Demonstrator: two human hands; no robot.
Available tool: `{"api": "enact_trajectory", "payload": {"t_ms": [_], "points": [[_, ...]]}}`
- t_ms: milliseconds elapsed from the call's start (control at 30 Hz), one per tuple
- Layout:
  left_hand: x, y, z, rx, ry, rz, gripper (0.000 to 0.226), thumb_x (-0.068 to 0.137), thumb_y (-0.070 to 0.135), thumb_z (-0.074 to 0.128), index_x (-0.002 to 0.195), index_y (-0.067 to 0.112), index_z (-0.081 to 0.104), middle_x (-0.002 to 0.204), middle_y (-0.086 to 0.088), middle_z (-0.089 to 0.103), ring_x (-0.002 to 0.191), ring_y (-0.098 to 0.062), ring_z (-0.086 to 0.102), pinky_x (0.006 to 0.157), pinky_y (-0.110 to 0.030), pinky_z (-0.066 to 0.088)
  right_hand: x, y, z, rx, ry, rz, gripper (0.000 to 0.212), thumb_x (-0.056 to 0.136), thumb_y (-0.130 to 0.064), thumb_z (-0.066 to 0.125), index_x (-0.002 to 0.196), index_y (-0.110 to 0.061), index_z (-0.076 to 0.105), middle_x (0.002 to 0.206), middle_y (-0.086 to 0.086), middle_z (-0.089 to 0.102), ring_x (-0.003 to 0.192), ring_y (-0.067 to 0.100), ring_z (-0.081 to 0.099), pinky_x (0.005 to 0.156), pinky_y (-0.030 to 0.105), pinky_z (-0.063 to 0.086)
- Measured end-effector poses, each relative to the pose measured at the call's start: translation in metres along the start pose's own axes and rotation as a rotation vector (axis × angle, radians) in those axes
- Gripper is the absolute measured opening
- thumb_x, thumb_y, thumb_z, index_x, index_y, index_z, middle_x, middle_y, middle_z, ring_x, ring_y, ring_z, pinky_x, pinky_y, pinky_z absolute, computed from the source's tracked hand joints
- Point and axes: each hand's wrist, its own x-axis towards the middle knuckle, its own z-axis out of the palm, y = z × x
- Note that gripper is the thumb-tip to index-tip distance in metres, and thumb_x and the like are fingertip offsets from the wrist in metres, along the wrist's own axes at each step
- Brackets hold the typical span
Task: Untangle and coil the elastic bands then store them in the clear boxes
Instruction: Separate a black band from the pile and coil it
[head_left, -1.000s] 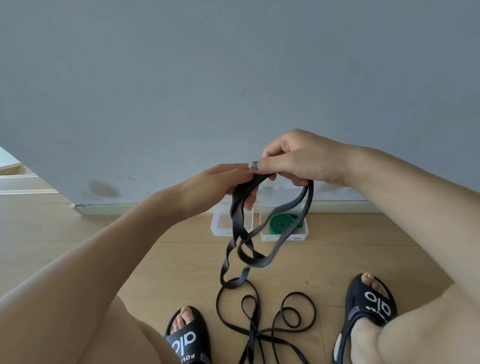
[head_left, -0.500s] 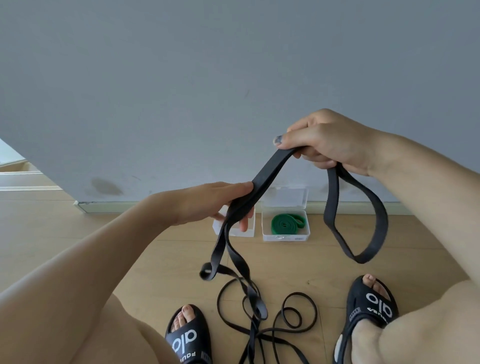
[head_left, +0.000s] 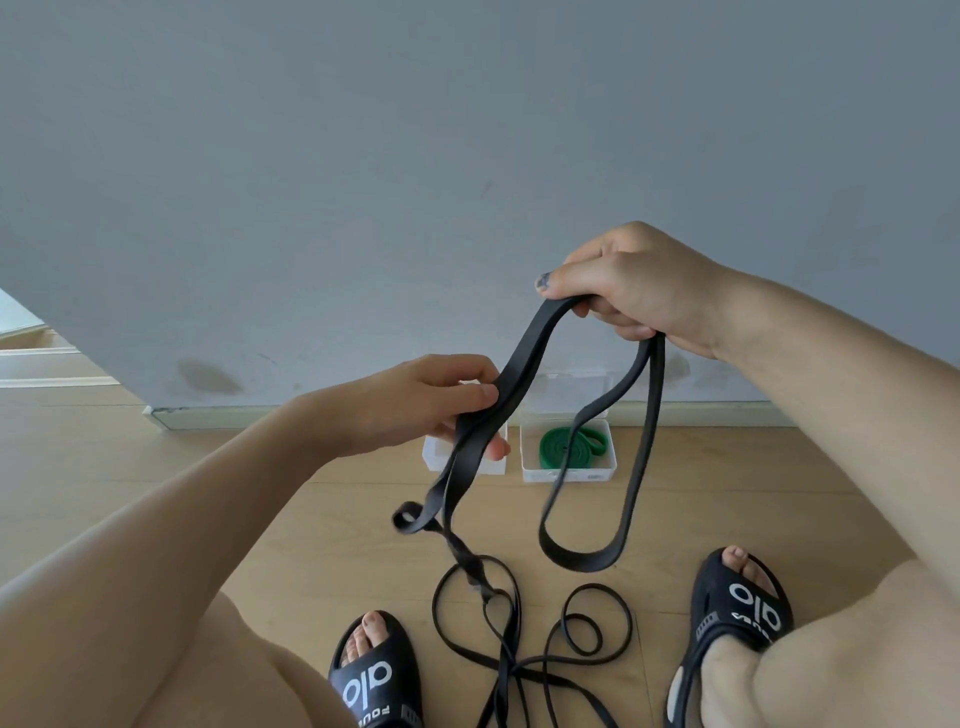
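- Above the floor (head_left: 156, 467), between two sandals: black band (head_left: 524, 358) stretched from the right hand (head_left: 623, 291) down to the left hand (head_left: 415, 410).
- Right hand raised, fingers curled round the band's top, thumb pressing on it; below it, a long loop hanging free, its bottom just above the floor.
- Left hand lower, thumb and fingers pinching two strands of the band together.
- Under the left hand: band twisted, a small curl sticking out to the left, the rest trailing down into a tangle (head_left: 519, 644) of thin black loops on the floor.
- By the wall (head_left: 363, 156): two clear boxes side by side, lids open.
- Right box (head_left: 569, 470): green band (head_left: 566, 447) coiled inside.
- Left box (head_left: 436, 457): mostly hidden behind the left hand, contents not visible.
- At the bottom edge: left sandal (head_left: 374, 675) and right sandal (head_left: 743, 603), black with white lettering, either side of the tangle.
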Motion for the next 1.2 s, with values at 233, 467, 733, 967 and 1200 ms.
{"api": "enact_trajectory", "payload": {"t_ms": [233,467,733,967,1200], "points": [[0.009,-0.011,-0.002,-0.037,-0.043,-0.092,0.041,0.111,0.038,0.030,0.116,0.010,0.059,0.100,-0.007,0.074,0.106,-0.025,0.070,0.108,-0.046,0.048,-0.002,-0.001,-0.002,0.011,0.021,0.000,0.037,0.095,-0.024,0.067,0.065,-0.009,0.050,0.051,-0.002,0.021,0.046,0.016,0.016,0.051,0.031,0.013],[0.015,-0.012,0.009,0.025,0.017,0.020,0.038,0.112,0.032,0.032,0.091,0.013,0.057,0.079,-0.002,0.055,0.078,-0.017,0.055,0.093,-0.040,0.047,-0.001,0.001,-0.006,0.037,0.046,-0.005,0.035,0.094,-0.024,0.067,0.067,-0.009,0.051,0.052,-0.001,0.020,0.048,0.017,0.015,0.051,0.031,0.012],[0.006,-0.007,-0.005,0.025,0.197,0.134,0.037,0.109,0.029,0.046,0.077,0.012,0.052,0.064,-0.003,0.047,0.059,-0.018,0.039,0.061,-0.024,0.039,0.001,0.017,-0.020,-0.030,0.062,0.041,0.033,0.095,-0.025,0.066,0.069,-0.008,0.055,0.050,0.001,0.028,0.048,0.017,0.023,0.050,0.031,0.022],[0.002,-0.008,-0.007,0.068,0.191,0.127,0.037,0.108,0.028,0.050,0.074,0.015,0.053,0.063,0.005,0.036,0.058,-0.013,0.029,0.054,-0.020,0.028,-0.010,0.026,-0.015,-0.107,-0.473,0.287,0.039,0.106,-0.043,0.047,0.118,-0.013,0.068,0.098,0.009,0.079,0.076,0.027,0.069,0.085,0.042,0.059],[0.006,0.007,0.008,0.054,0.103,0.135,0.038,0.112,0.025,0.035,0.088,0.006,0.058,0.064,0.007,0.041,0.061,-0.011,0.035,0.059,-0.018,0.033,0.005,0.024,0.039,-0.059,-0.460,0.111,0.056,0.104,-0.055,0.045,0.105,-0.005,0.067,0.079,0.008,0.071,0.066,0.021,0.063,0.076,0.034,0.054]]}}
